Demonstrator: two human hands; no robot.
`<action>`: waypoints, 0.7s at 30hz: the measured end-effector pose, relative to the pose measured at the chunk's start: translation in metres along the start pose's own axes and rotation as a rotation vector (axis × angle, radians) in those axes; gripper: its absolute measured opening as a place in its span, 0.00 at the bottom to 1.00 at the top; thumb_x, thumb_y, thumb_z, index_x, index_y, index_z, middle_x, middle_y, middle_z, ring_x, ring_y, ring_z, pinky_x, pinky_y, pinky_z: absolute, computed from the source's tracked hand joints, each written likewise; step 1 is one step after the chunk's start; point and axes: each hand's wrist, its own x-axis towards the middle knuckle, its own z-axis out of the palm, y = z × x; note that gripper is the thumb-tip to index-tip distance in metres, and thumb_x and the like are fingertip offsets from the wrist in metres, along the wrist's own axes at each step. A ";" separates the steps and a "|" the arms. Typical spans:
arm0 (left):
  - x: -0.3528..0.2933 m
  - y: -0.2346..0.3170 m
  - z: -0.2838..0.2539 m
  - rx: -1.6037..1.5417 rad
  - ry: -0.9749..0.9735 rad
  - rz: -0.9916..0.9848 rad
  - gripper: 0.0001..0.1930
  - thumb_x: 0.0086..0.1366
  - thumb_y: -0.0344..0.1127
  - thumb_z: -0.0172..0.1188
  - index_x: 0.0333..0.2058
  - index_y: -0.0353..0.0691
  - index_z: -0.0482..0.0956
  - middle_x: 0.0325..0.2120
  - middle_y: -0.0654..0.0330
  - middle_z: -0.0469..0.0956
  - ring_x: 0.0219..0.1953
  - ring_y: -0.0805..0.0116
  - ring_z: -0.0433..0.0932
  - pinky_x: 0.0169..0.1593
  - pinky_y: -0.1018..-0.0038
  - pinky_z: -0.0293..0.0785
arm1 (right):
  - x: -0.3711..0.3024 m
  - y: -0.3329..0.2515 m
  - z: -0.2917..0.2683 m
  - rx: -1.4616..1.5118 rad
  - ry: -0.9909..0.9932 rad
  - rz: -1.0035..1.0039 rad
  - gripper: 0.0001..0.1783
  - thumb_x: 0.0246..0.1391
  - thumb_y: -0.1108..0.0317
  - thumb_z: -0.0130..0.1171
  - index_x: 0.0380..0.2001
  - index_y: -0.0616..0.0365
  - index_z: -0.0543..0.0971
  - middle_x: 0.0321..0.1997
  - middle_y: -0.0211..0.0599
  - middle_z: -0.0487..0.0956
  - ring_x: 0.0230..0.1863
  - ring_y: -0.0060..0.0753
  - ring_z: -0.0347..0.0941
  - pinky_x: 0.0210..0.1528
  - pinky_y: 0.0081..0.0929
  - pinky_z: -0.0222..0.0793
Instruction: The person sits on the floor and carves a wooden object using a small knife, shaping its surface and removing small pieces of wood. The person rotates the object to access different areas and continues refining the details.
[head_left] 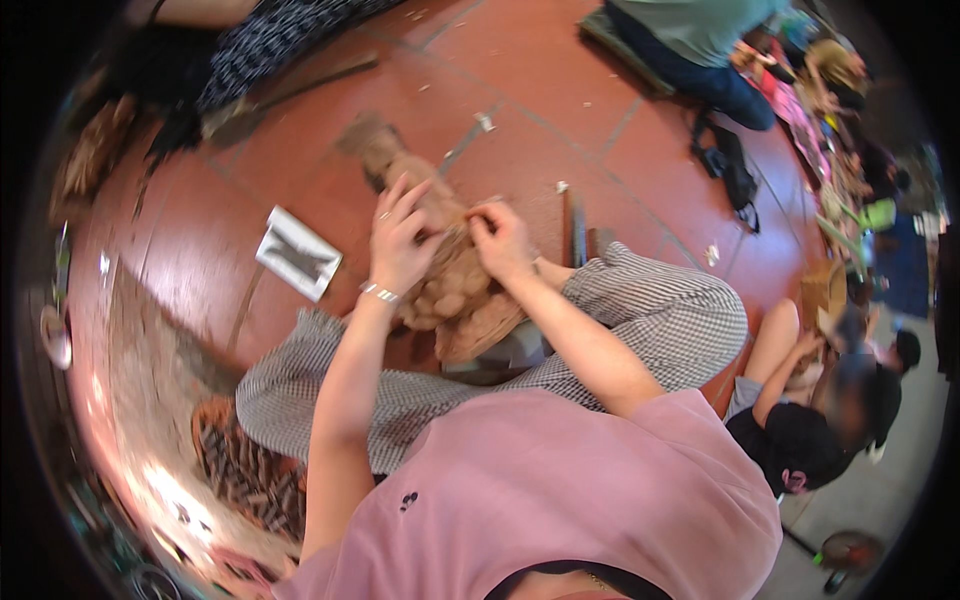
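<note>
A brown sculpted figure [445, 288] lies between my crossed legs, with rounded lumps over its near part and a narrower, smoother far end. I cannot tell whether it is wood or clay. Over its left side is my left hand [402, 238], fingers apart and slightly bent, wearing a ring and a metal wristband. My right hand [503, 240] is closed in a pinch at the figure's upper right side. Whatever its fingertips hold, if anything, is too small to make out. A grey block [512, 352] shows under the figure's near edge.
A white sheet with a dark picture [298, 254] lies left on the red tile floor. A long-handled mallet [235, 122] rests beyond it. Chisel-like tools [577, 228] are right of the figure, a basket of brown sticks [250, 465] lower left. Other people sit around; a black bag [735, 170] lies right.
</note>
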 end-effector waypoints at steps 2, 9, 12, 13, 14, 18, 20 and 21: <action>0.003 0.006 0.013 0.073 0.096 -0.021 0.13 0.48 0.31 0.74 0.21 0.41 0.75 0.59 0.56 0.75 0.67 0.46 0.65 0.68 0.47 0.59 | 0.000 0.000 0.000 0.033 -0.021 0.017 0.06 0.57 0.72 0.60 0.35 0.62 0.81 0.35 0.44 0.80 0.36 0.41 0.78 0.39 0.31 0.74; -0.007 -0.010 0.000 -0.152 0.550 -0.493 0.06 0.59 0.33 0.70 0.32 0.38 0.85 0.43 0.54 0.82 0.44 0.57 0.81 0.47 0.66 0.78 | 0.003 0.017 -0.007 0.256 -0.085 0.162 0.07 0.63 0.73 0.57 0.39 0.64 0.81 0.35 0.32 0.81 0.37 0.20 0.75 0.42 0.21 0.71; -0.038 -0.030 -0.009 -0.223 0.539 -0.684 0.10 0.63 0.34 0.67 0.41 0.39 0.85 0.28 0.57 0.80 0.31 0.69 0.80 0.38 0.74 0.77 | 0.005 0.011 -0.011 0.385 -0.095 0.289 0.08 0.65 0.73 0.55 0.41 0.65 0.80 0.37 0.31 0.82 0.38 0.22 0.75 0.43 0.21 0.72; -0.047 -0.028 -0.012 -0.229 0.516 -0.755 0.11 0.64 0.35 0.67 0.43 0.40 0.85 0.26 0.58 0.79 0.31 0.71 0.80 0.38 0.75 0.76 | 0.006 0.009 -0.012 0.403 -0.097 0.312 0.08 0.65 0.73 0.54 0.41 0.65 0.80 0.37 0.31 0.82 0.39 0.22 0.75 0.43 0.21 0.72; -0.042 -0.005 -0.029 -0.148 0.408 -0.923 0.12 0.66 0.35 0.66 0.47 0.41 0.83 0.24 0.60 0.78 0.29 0.77 0.77 0.36 0.78 0.74 | 0.007 0.006 -0.014 0.419 -0.099 0.334 0.08 0.65 0.73 0.54 0.41 0.65 0.80 0.38 0.32 0.82 0.39 0.21 0.75 0.43 0.21 0.72; -0.102 -0.072 0.003 -0.412 0.548 -0.818 0.13 0.69 0.39 0.64 0.44 0.36 0.84 0.28 0.63 0.80 0.27 0.78 0.76 0.34 0.79 0.72 | 0.008 0.010 -0.013 0.497 -0.077 0.347 0.09 0.67 0.72 0.54 0.42 0.65 0.80 0.38 0.31 0.82 0.36 0.20 0.74 0.41 0.21 0.72; -0.120 -0.090 0.013 -0.604 0.536 -1.087 0.14 0.71 0.41 0.62 0.46 0.37 0.83 0.29 0.65 0.80 0.29 0.77 0.76 0.34 0.78 0.72 | 0.009 0.014 -0.015 0.501 -0.069 0.343 0.10 0.69 0.69 0.53 0.41 0.64 0.80 0.37 0.31 0.81 0.34 0.20 0.73 0.40 0.20 0.71; -0.126 -0.096 0.016 -0.703 0.528 -1.221 0.14 0.72 0.42 0.60 0.47 0.38 0.83 0.30 0.66 0.79 0.29 0.76 0.76 0.34 0.78 0.73 | 0.011 0.019 -0.018 0.536 -0.053 0.379 0.10 0.69 0.68 0.52 0.40 0.64 0.80 0.37 0.31 0.81 0.34 0.20 0.73 0.40 0.20 0.71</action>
